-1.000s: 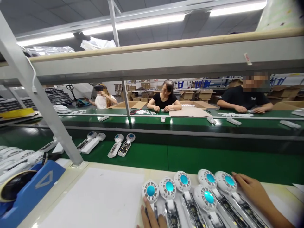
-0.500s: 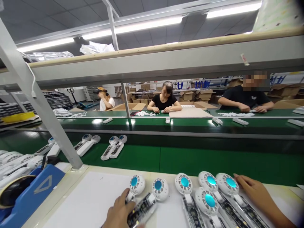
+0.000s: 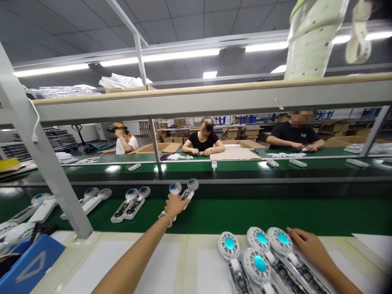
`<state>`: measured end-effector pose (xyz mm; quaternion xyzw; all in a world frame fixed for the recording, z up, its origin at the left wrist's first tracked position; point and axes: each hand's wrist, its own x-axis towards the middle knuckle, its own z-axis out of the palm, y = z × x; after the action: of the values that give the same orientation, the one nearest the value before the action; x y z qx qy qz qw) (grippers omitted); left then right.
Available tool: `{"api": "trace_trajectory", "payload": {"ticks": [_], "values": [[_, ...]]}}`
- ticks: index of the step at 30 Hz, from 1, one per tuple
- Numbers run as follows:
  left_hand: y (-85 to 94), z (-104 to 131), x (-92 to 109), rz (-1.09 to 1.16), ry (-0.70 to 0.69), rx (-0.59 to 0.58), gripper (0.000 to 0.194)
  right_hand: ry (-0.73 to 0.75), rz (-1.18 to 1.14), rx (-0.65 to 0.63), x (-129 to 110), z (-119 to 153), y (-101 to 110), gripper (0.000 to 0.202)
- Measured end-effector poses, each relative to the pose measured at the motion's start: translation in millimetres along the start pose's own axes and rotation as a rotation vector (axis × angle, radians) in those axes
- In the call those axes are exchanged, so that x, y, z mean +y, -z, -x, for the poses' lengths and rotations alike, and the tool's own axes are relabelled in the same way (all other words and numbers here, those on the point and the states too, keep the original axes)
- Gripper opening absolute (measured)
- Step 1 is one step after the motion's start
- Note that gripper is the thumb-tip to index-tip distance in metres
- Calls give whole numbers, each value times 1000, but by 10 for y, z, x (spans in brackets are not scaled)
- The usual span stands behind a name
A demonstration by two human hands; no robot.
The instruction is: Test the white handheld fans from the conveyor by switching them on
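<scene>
On the green belt (image 3: 239, 212), by its front edge (head view), the left hand (image 3: 174, 206), fingers closed, clasps two white fans (image 3: 175, 188). At the far edge of the tabletop (image 3: 184, 261), the right hand (image 3: 308, 245) lies just beside the rightmost fan (image 3: 280, 241); whether it grips cannot be told.

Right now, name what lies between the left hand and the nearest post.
Head view: two pairs of white fan-like devices on green belt, one partly behind the post.

Strip lights (image 3: 183, 54) glow below grey ceiling panels (image 3: 186, 18); cardboard boxes (image 3: 230, 133) stand beyond a long shelf (image 3: 183, 102).
</scene>
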<state>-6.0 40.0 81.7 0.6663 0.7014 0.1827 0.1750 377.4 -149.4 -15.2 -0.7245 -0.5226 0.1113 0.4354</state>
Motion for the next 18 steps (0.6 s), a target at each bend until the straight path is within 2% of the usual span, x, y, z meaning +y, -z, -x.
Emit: {"api": "trace_trajectory", "payload": {"ticks": [3,5,8,11,13,16,18], "values": [[-259,-70,160,-101,33,20,51,3,-16,18,-22,19,-8,44],[-352,-59,197,-167,28,44,51,7,-17,25,-31,20,-2,44],[-354,31,195,-260,-80,106,51,8,1,28,-38,13,14,43],[-282,291,202,-317,-238,162,50,13,28,-7,-30,7,21,43],[-253,602,232,-307,-412,153,46,23,46,-28,-14,8,11,42],[-274,1174,294,-212,-868,-55,41,23,49,-37,19,-3,-17,42],[-341,1488,333,-192,-1188,-183,50,2,0,-49,21,-28,-6,40]]}}
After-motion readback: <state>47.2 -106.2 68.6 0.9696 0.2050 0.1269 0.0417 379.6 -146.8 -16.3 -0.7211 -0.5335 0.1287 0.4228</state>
